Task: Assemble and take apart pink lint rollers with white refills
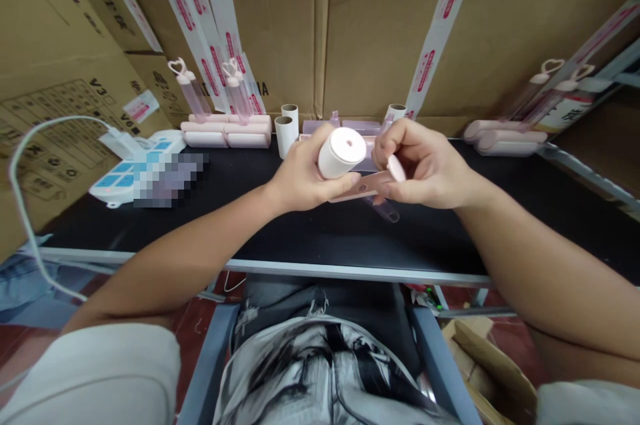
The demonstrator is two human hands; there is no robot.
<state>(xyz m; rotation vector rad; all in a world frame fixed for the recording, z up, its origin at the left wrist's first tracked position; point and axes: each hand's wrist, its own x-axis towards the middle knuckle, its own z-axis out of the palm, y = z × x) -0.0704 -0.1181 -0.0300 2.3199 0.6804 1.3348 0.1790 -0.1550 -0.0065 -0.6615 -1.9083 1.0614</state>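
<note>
My left hand [305, 175] is wrapped around a white cylinder [331, 159], its flat round end with a small central hole tilted up toward me. Close by, my right hand [425, 161] pinches a small pale pink round cap [397, 169] between thumb and fingers. A pink strip-like part [363, 187] runs between the two hands; its ends are hidden, and which hand bears it I cannot tell. Below it, a clear purple tube-shaped piece [386, 210] shows above the black tabletop [320, 241].
White tubes [285, 138] stand at the back. Pink rollers with heart-topped handles [227, 131] sit back left, others [513, 139] back right. A power strip [137, 168] with a cable lies left. Cardboard boxes [370, 25] wall the back. An opened carton [487, 371] is below, right.
</note>
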